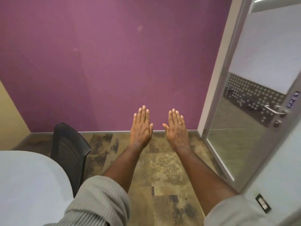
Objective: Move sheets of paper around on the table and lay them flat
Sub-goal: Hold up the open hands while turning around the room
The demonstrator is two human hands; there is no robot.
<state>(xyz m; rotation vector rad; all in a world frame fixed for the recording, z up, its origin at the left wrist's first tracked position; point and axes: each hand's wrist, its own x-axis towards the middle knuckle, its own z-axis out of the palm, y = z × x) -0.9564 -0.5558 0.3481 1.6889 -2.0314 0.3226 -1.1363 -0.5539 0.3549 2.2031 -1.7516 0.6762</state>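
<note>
My left hand and my right hand are stretched out in front of me, side by side, palms down, fingers straight. Both are empty and hang in the air above the floor, a small gap between the thumbs. The rounded edge of a white table shows at the lower left, left of my left arm. No sheet of paper is in view on it.
A black mesh chair stands just behind the table. A purple wall faces me. At the right an open glass door with a metal handle stands. The floor is brown patterned tile.
</note>
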